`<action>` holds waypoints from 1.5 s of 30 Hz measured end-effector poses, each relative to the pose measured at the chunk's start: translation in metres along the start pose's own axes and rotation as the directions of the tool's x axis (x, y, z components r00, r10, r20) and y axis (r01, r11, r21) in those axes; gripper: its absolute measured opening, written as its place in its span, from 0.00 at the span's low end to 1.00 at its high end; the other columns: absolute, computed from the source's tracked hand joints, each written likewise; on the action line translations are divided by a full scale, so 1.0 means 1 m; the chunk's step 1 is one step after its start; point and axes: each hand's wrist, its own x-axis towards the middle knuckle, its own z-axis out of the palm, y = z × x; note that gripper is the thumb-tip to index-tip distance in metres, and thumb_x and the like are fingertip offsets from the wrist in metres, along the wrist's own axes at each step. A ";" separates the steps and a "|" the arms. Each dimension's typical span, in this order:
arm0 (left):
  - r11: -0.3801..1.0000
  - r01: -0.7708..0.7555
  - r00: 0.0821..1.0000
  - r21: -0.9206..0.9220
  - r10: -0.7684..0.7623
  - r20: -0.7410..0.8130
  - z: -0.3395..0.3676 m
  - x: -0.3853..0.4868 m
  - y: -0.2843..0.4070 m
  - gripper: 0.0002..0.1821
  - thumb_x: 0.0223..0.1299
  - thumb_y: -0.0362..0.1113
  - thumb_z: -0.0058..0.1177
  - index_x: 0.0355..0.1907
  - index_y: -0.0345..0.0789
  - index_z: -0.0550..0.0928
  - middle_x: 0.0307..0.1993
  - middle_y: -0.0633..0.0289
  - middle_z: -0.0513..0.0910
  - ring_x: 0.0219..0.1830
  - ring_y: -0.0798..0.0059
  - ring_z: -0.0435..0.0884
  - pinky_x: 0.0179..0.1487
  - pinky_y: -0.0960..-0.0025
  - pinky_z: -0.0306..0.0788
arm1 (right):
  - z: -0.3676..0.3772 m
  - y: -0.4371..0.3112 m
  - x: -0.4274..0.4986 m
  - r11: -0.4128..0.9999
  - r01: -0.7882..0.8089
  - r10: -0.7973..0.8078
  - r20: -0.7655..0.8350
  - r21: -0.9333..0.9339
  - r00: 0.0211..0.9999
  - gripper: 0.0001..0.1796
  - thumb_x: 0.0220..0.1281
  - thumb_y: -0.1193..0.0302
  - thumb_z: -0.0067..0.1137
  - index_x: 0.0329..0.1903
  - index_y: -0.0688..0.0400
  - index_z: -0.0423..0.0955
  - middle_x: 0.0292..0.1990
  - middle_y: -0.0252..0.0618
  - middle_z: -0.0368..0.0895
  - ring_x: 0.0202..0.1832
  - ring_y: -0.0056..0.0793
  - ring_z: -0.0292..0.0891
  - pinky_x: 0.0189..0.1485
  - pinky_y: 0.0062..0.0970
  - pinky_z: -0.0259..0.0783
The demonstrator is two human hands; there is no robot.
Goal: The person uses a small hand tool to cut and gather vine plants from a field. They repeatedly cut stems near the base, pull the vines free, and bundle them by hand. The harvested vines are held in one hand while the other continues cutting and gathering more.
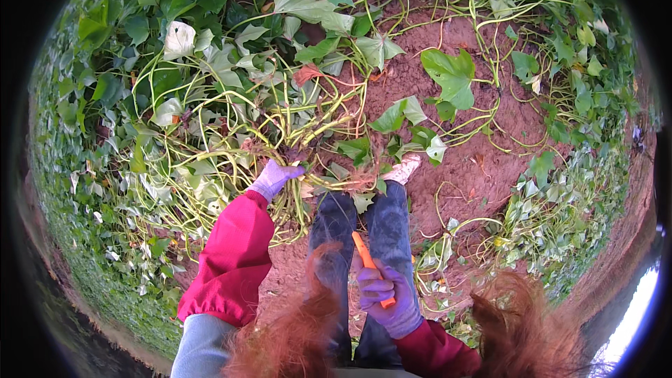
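Note:
My left hand point(274, 177), in a light purple glove, is closed around a thick bundle of vine stems point(294, 139), which look like sweet potato. The stems fan out above and to the left of the hand, with thin roots among them. My right hand point(386, 294), gloved the same way, grips a slim orange tool point(363, 248) in front of my legs. Its orange end points up and away from me. The fingers hide its middle, and no blade can be made out.
Reddish soil point(483, 178) shows to the right of the vines. Leafy vines point(556, 220) border it on the right, and dense foliage point(131, 26) covers the left. My legs in dark trousers point(388, 220) and one shoe point(403, 169) are beside the stems. Strands of hair point(294, 325) hang into view.

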 end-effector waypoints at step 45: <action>0.985 0.172 0.978 -0.034 -0.166 0.124 0.048 0.034 0.127 0.15 0.45 0.33 0.63 0.38 0.31 0.82 0.32 0.65 0.82 0.35 0.77 0.78 0.45 0.73 0.69 | 0.049 -0.027 0.048 -0.139 -0.030 -0.428 0.033 -0.990 0.903 0.18 0.69 0.60 0.42 0.50 0.61 0.64 0.22 0.36 0.73 0.14 0.25 0.69 0.15 0.24 0.67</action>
